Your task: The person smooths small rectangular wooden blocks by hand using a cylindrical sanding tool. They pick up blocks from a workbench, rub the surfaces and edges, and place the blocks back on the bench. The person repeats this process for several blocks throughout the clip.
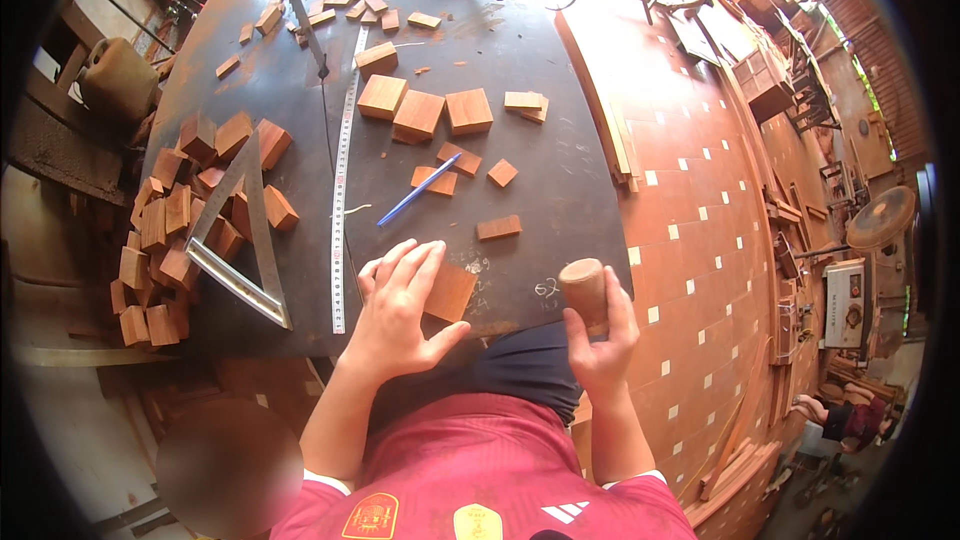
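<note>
My left hand [398, 305] is at the table's near edge, fingers stretched out and thumb apart, beside a flat square wooden block [452, 293]. Its fingers partly cover the block's left side; whether they press on it I cannot tell. In my right hand [605, 345] is a brown cylinder [584, 292] with a pale flat top, held upright at the table's right corner. Beyond the left hand, a blue pen [420, 189] lies across a small wooden block [434, 181]. A small dark red block [499, 228] rests nearer to me.
A white measuring strip [342, 180] runs along the dark table [540, 180]. Left of it, a metal triangle square [262, 230] leans on heaped wooden blocks [165, 220]. Larger blocks [420, 114] stand farther back. A tiled floor [690, 240] lies to the right, with other people [855, 420] beyond.
</note>
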Available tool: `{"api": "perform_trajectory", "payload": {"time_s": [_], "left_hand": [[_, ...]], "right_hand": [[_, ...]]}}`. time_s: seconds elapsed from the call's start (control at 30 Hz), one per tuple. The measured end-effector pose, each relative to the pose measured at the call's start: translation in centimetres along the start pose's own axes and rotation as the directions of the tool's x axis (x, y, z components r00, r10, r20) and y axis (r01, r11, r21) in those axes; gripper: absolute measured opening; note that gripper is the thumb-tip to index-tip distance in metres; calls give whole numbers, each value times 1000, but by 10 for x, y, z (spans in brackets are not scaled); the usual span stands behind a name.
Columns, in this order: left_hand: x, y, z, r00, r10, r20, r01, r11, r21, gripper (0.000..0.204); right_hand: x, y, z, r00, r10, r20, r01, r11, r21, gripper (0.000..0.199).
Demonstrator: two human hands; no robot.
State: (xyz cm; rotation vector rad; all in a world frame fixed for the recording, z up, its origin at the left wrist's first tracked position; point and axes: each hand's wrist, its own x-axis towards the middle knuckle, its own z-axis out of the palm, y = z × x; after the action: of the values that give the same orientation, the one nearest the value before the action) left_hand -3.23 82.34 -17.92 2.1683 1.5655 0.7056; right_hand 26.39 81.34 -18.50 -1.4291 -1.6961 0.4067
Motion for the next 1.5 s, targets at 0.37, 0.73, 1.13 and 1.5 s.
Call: {"api": "perform_trajectory", "payload": {"time_s": [0.37, 0.73, 1.13, 1.5], "left_hand": [[8, -7, -1, 992, -17, -122, 22, 999, 38, 94], [-8, 12, 18, 909, -11, -417, -80, 977, -200, 66], [-21, 15, 14, 944, -66, -322, 1, 980, -199, 82], [-23, -3, 24, 957, -11, -289, -68, 962, -264, 75]], "right_hand": [[-3, 1, -13, 995, -39, -90, 32, 997, -69, 68], [-12, -9, -4, 1000, 7, -18, -7, 999, 37, 71], [17, -54, 47, 924, -247, 294, 125, 917, 379, 79], [34, -50, 51, 873, -340, 349, 253, 929, 271, 76]]}}
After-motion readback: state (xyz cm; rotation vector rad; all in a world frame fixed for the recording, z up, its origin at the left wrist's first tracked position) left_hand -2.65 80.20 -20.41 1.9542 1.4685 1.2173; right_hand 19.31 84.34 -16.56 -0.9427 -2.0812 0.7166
